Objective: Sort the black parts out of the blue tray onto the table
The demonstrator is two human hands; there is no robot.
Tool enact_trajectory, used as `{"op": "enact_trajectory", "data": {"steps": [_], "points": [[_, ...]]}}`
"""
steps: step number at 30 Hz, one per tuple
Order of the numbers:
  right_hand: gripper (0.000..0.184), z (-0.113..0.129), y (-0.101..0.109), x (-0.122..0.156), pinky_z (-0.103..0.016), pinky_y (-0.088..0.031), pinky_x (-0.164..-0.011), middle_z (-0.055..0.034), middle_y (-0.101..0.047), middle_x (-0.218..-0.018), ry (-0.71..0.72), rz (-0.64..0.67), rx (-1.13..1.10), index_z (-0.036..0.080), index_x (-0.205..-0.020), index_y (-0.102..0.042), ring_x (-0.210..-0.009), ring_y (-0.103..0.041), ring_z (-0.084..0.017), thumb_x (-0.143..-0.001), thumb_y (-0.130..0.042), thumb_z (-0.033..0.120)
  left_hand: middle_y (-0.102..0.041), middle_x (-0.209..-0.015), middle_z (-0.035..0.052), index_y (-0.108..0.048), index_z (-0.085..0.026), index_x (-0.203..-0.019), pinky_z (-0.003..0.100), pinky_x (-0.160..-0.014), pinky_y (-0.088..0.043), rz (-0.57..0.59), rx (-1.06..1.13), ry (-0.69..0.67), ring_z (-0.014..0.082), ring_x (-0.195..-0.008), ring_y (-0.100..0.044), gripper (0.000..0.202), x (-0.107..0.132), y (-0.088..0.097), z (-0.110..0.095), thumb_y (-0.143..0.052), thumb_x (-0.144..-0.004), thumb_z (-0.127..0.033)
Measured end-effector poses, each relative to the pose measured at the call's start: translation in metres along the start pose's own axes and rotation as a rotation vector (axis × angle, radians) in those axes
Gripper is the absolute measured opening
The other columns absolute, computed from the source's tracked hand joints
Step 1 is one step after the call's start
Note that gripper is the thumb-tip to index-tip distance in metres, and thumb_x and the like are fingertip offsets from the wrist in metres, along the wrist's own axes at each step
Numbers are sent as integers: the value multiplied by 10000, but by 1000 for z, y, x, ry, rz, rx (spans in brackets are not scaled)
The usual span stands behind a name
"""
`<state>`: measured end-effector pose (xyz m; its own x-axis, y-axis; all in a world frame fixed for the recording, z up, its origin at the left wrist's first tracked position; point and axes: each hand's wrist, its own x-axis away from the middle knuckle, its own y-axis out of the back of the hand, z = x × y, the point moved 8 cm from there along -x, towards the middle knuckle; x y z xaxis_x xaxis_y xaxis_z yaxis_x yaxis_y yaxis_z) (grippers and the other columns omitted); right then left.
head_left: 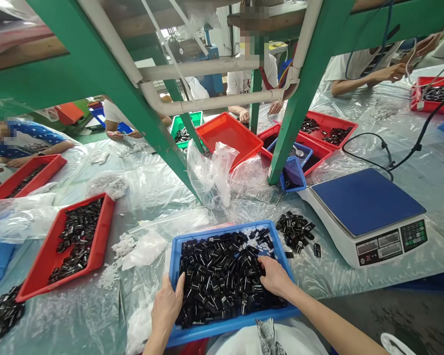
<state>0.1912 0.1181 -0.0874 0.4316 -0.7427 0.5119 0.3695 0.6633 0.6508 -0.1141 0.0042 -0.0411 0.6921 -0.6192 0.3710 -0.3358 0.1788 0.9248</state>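
Observation:
A blue tray full of small black parts lies at the near table edge in front of me. My left hand grips the tray's left rim, thumb inside and fingers wrapped over the edge. My right hand rests in the black parts at the tray's right side, fingers curled down into the pile; what they hold is hidden. A few white bits lie among the parts at the tray's far right corner.
A loose pile of black parts lies right of the tray, beside a blue-topped scale. A red tray of black parts sits at left. Green frame legs, plastic bags and more trays stand behind. Other people work at the far side.

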Motion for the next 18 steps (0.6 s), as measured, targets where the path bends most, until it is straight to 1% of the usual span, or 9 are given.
{"op": "enact_trajectory", "data": {"steps": [2,5,7,10,12,14,16,18], "points": [[390,-3,2,-3,-282,-428,-762,-68,-636,-908,0,-4,-41,139,-985,-581,-889,-588,-215,-620,-497,32,-686,-898,175,-463,-163,-1109,372,-661,-475,4,4,0,345,-886,-659,474,0,0,-1,-275,-873,-527],[337,-6,4,-4,-258,-421,-707,-32,-619,-803,7,-12,-107,148,-914,-588,-808,-579,-187,-612,-485,38,-682,-925,187,-459,-159,-1105,378,-668,-477,19,15,7,355,-906,-653,466,0,0,-1,-282,-871,-522],[349,-8,4,-4,-261,-426,-712,-29,-612,-789,6,-21,-147,136,-954,-585,-799,-573,-185,-630,-487,54,-680,-940,193,-460,-158,-1105,382,-674,-477,22,19,15,361,-918,-649,468,0,1,-2,-284,-870,-523],[494,-10,4,-3,-276,-437,-762,-38,-612,-837,12,-44,-215,94,-1155,-509,-798,-572,-176,-661,-501,86,-679,-939,196,-460,-156,-1099,384,-679,-477,29,19,18,365,-925,-646,465,1,1,-3,-282,-870,-520],[549,-12,7,-2,-289,-452,-746,-40,-610,-864,19,-73,-336,93,-1209,-479,-733,-569,-161,-661,-509,107,-680,-929,195,-456,-154,-1098,384,-677,-477,37,14,22,365,-920,-647,458,1,0,-3,-285,-871,-513],[470,-15,15,0,-301,-463,-703,-41,-617,-874,33,-115,-524,116,-1132,-549,-666,-558,-148,-664,-533,158,-680,-923,192,-443,-152,-1115,384,-674,-478,39,9,26,363,-917,-647,459,1,1,-3,-285,-871,-508],[372,-21,29,4,-302,-463,-644,-31,-631,-815,24,-151,-716,137,-1020,-612,-622,-547,-145,-668,-577,249,-680,-919,189,-433,-151,-1124,383,-673,-480,44,6,23,362,-919,-647,460,1,1,-3,-287,-871,-506],[379,-33,45,7,-288,-443,-563,-17,-636,-734,-15,-188,-866,149,-972,-638,-581,-536,-145,-650,-628,348,-680,-913,187,-431,-151,-1117,380,-672,-481,47,6,19,360,-919,-648,456,1,0,-3,-284,-872,-507]]}}
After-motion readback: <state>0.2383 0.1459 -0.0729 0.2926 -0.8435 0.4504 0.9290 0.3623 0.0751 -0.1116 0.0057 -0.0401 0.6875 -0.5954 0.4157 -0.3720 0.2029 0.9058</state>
